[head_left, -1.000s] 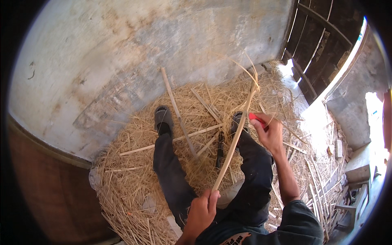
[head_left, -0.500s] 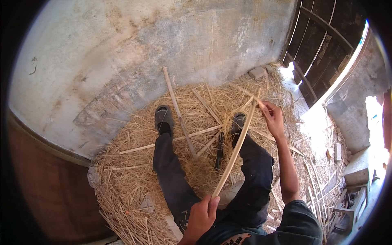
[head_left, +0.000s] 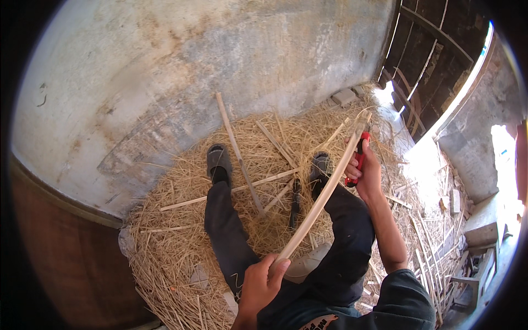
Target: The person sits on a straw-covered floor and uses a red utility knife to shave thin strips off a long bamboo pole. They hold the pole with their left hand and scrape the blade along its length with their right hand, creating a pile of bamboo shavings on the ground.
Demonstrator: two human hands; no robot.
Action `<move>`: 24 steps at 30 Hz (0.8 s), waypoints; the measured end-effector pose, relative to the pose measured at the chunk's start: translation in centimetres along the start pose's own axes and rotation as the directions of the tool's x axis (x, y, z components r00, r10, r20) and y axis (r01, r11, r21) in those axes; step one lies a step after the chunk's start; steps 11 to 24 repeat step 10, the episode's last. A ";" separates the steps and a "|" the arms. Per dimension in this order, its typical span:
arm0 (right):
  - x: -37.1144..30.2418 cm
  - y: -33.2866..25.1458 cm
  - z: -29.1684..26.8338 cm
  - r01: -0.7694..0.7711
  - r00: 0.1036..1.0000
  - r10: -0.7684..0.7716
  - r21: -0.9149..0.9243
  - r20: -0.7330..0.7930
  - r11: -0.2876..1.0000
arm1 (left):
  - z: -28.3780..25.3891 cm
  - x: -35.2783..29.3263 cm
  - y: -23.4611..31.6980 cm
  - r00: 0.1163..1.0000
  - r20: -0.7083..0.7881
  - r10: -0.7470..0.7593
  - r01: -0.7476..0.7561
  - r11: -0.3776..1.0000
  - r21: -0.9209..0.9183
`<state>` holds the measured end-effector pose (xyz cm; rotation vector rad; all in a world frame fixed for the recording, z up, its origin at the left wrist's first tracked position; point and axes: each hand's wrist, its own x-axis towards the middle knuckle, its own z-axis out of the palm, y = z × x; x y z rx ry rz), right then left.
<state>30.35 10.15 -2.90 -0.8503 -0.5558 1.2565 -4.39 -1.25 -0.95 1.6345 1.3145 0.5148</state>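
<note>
A long pale bamboo strip [head_left: 318, 208] slants up across my right leg. My left hand [head_left: 263, 283] is closed round its lower end, close to my body. At the upper end, my right hand [head_left: 369, 173] is wrapped round a red-and-black handled tool [head_left: 358, 159]. The tool lies against the strip near its tip, and some right fingers reach behind the strip. I cannot make out the tool's working end clearly. Between my legs a dark, long, narrow object [head_left: 295, 203] lies on the straw.
Straw-like shavings [head_left: 165, 247] cover the floor round my outstretched legs. Several loose strips lie on them, one pale strip [head_left: 236, 146] leaning toward the stained wall [head_left: 220, 55]. A brick [head_left: 344, 97] sits by the wall, and a plank door [head_left: 423, 60] stands at the far right.
The red-and-black tool now shows in my right hand, which before was pinching the strip's upper end. The strip appears turned, with its broader face showing. My left hand has shifted slightly left.
</note>
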 end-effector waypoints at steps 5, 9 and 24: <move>-1.2 -0.9 1.2 0.063 0.997 -0.062 0.027 -0.038 0.998 | 0.2 0.2 0.3 1.000 0.005 0.028 -0.028 0.995 -0.098; -0.6 -1.1 0.0 0.141 0.990 -0.140 -0.046 0.010 0.989 | 0.1 0.5 -0.2 0.996 0.093 -0.009 0.020 0.993 -0.115; -0.3 -1.2 -0.3 0.152 0.988 -0.151 -0.071 0.021 0.986 | -0.2 0.6 -0.1 0.992 0.123 -0.019 0.030 0.995 -0.092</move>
